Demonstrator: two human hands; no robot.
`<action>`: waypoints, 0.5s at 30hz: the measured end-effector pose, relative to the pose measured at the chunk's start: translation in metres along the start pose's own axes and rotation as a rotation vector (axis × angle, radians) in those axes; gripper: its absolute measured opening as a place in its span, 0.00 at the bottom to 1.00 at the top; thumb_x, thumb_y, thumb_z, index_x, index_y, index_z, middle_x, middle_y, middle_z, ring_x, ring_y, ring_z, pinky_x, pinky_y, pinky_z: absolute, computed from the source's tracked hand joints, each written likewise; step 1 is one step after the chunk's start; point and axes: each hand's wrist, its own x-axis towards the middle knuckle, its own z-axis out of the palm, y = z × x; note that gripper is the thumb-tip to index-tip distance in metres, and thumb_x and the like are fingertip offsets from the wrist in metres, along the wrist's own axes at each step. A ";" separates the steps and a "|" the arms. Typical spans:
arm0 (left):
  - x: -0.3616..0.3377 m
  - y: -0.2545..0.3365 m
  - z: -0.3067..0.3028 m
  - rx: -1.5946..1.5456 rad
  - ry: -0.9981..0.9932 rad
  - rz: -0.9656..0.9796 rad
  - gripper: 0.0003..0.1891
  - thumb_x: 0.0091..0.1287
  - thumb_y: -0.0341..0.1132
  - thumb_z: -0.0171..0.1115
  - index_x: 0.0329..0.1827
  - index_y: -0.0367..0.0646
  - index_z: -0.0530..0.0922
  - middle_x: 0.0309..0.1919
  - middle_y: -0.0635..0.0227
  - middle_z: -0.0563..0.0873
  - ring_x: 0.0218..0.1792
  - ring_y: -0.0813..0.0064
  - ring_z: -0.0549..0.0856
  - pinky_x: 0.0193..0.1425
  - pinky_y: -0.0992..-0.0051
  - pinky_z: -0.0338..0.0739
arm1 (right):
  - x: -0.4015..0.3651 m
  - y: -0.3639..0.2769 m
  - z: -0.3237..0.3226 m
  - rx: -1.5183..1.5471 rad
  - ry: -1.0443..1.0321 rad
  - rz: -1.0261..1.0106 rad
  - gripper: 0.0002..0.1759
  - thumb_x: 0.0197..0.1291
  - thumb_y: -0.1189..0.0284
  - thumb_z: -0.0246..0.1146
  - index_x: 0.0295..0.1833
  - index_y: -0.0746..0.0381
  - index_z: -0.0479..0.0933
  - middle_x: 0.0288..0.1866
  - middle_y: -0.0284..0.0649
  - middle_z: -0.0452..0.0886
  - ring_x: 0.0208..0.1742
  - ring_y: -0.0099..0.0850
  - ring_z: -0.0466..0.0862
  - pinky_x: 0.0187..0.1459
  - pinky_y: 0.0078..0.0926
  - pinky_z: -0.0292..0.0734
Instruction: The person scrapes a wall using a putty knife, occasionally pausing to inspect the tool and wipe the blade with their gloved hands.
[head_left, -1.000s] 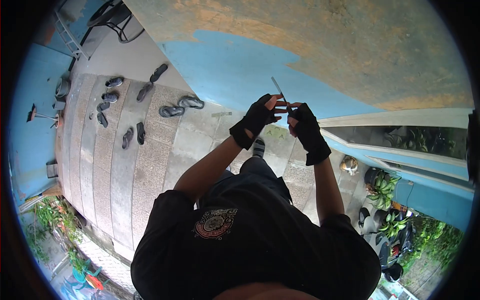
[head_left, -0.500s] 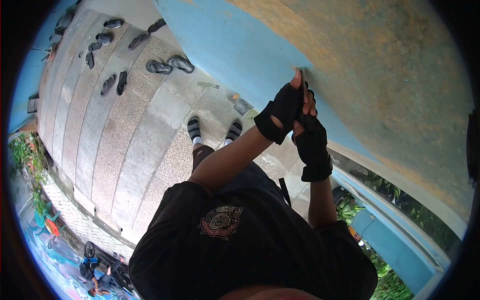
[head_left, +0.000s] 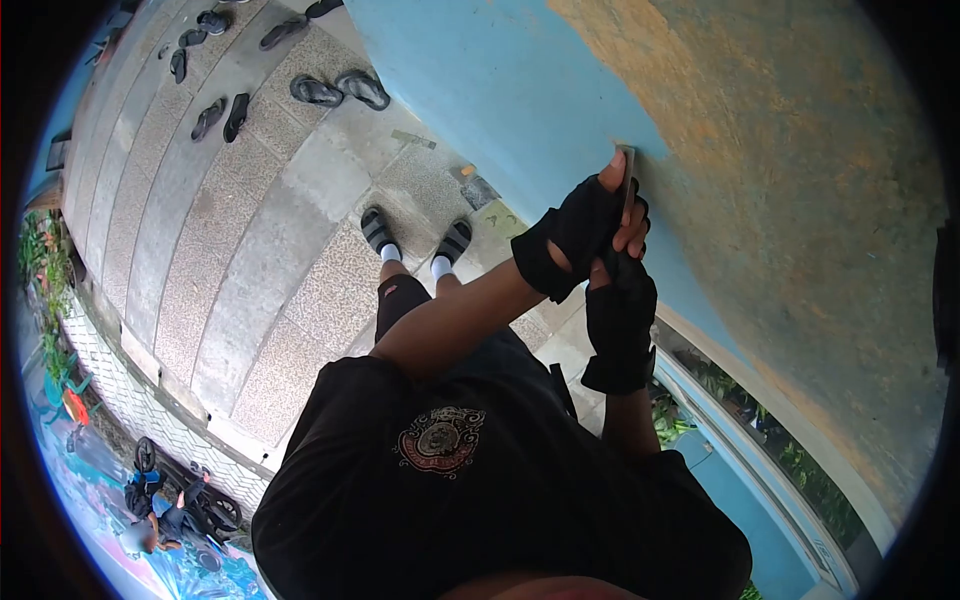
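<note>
A thin flat scraper-like tool [head_left: 628, 185] stands with its far edge at the wall, near the border between blue paint [head_left: 500, 70] and a brown, worn patch [head_left: 780, 190]. My left hand [head_left: 580, 228], in a black fingerless glove, is closed on it, the thumb along one face and fingertips at the other side. Just below, my right hand [head_left: 622, 325], gloved alike, is closed against the tool's lower end and my left hand. The gloves hide most of that end, so the right hand's exact hold is partly hidden.
Pairs of sandals [head_left: 316, 91] lie on the paved floor [head_left: 250, 290] at the upper left. My feet in striped sandals [head_left: 455, 241] stand near the wall's base. A person [head_left: 165, 530] is beside a motorcycle [head_left: 222, 512] at the lower left. A ledge [head_left: 770, 430] runs at the right.
Both hands and the tool have shifted slightly right and down in view, still together at the wall. The view has turned a little, and the feet appear farther apart.
</note>
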 end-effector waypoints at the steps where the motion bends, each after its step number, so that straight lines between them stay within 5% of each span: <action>1: 0.001 0.003 0.001 0.016 -0.005 0.010 0.33 0.75 0.65 0.40 0.20 0.49 0.70 0.11 0.70 0.69 0.20 0.71 0.76 0.34 0.69 0.77 | 0.002 0.000 0.001 0.061 -0.001 -0.001 0.15 0.68 0.78 0.58 0.58 0.65 0.78 0.46 0.40 0.84 0.47 0.29 0.83 0.52 0.27 0.76; 4: -0.001 0.003 -0.001 0.031 0.003 0.014 0.33 0.75 0.65 0.40 0.20 0.49 0.70 0.11 0.71 0.69 0.20 0.71 0.75 0.34 0.69 0.77 | 0.010 0.000 0.006 0.019 -0.012 -0.030 0.13 0.65 0.75 0.61 0.55 0.64 0.79 0.41 0.48 0.86 0.41 0.44 0.87 0.44 0.33 0.80; 11: 0.001 0.008 -0.001 0.079 0.041 0.043 0.33 0.76 0.64 0.39 0.20 0.49 0.69 0.11 0.71 0.68 0.19 0.71 0.75 0.33 0.70 0.76 | 0.009 0.002 0.009 -0.088 0.084 -0.159 0.12 0.65 0.76 0.62 0.53 0.64 0.79 0.39 0.48 0.86 0.39 0.44 0.87 0.42 0.31 0.80; 13: -0.002 0.004 -0.001 0.065 0.037 0.027 0.33 0.76 0.64 0.39 0.20 0.49 0.69 0.11 0.71 0.68 0.19 0.71 0.75 0.33 0.70 0.76 | 0.011 -0.003 0.010 0.041 -0.010 0.024 0.14 0.67 0.77 0.61 0.56 0.65 0.79 0.47 0.41 0.86 0.48 0.30 0.84 0.52 0.26 0.76; 15: -0.001 0.006 0.000 0.092 0.017 0.006 0.33 0.76 0.65 0.40 0.20 0.49 0.70 0.11 0.71 0.68 0.19 0.71 0.75 0.33 0.69 0.76 | 0.007 0.002 0.011 0.033 0.052 -0.053 0.13 0.66 0.76 0.61 0.55 0.65 0.79 0.43 0.45 0.86 0.44 0.37 0.86 0.47 0.29 0.77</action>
